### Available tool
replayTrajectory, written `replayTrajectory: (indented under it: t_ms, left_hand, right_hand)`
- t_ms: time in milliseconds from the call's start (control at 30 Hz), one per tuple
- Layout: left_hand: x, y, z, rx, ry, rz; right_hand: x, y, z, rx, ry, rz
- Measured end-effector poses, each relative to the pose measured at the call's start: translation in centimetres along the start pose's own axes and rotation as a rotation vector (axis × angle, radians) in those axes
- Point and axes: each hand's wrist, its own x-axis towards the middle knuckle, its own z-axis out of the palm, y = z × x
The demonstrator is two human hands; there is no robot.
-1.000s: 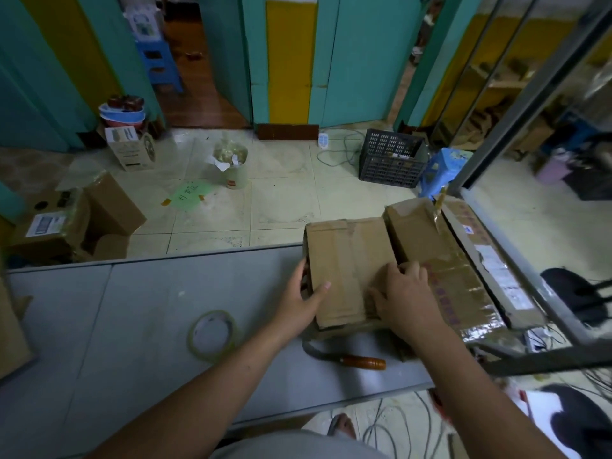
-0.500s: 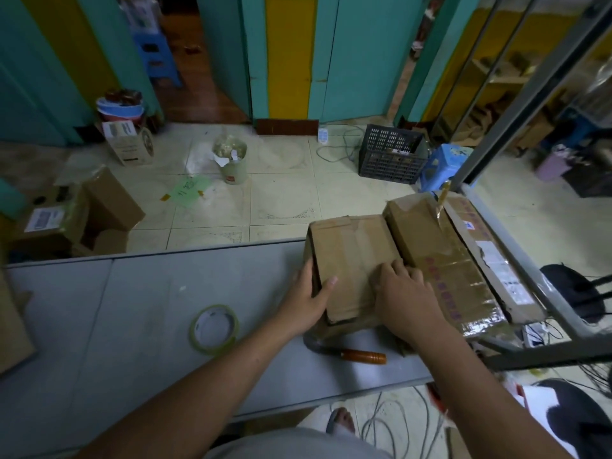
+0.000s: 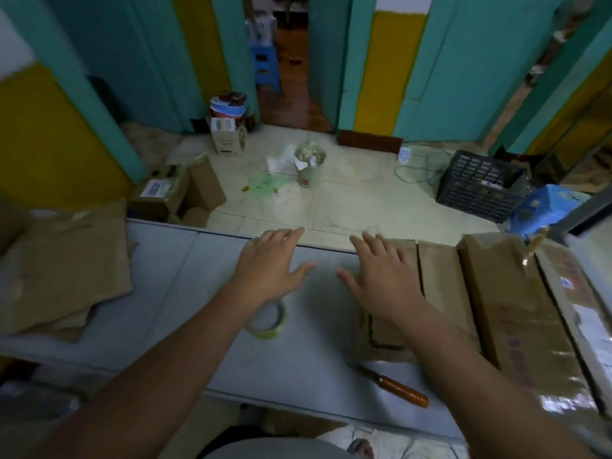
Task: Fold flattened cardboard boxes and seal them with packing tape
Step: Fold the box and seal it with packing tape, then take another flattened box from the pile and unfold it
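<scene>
Here, flattened cardboard lies stacked at the left end of the table. The left hand hovers spread and empty just above the tape roll; the right hand, likewise splayed and holding nothing, is over the left edge of a folded box.

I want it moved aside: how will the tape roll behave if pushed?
Lying flat, the tape roll would probably slide on the smooth grey table, not roll. Its thin, hollow ring looks light, likely easy to lift.
</scene>
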Motion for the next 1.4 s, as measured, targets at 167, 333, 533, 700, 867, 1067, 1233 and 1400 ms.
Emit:
replayTrajectory:
  t_ms: [167,333,533,700,867,1067,1233,1400]
  left_hand:
    - [-4.7,-6.2,-3.1,0.042,0.067,-0.270]
    - [-10.9,-12.4,-4.8,0.003,0.122,-0.517]
    - [-15.9,-21.6,-5.2,-0.098,0.128,-0.703]
    - [-17.0,-31.9,-4.8,-0.086,0.075,-0.749]
    - [-18.3,-42.4,-3.6,-0.175,-0.012,-0.859]
    - [-20.0,-51.2,-0.8,-0.404,-0.001,-1.046]
    - [-20.6,-54.9,3.9,-0.613,0.121,-1.071]
    - [-20.1,-53.6,3.8,-0.660,0.250,-1.104]
  right_hand:
    - [3.4,-6.2,-0.2,0.031,-0.022,-0.270]
    - [5.4,-14.2,0.4,0.054,-0.036,-0.494]
    - [9.0,-24.7,3.0,0.076,-0.071,-0.600]
    - [13.5,-34.2,6.7,0.050,-0.091,-0.606]
    - [17.6,-42.8,11.5,0.101,-0.213,-0.517]
    - [21.0,-48.3,17.6,0.527,-0.513,-0.066]
    - [21.6,-49.9,20.7,0.766,-0.560,0.191]
    - [20.9,-50.1,20.7,0.911,-0.427,0.212]
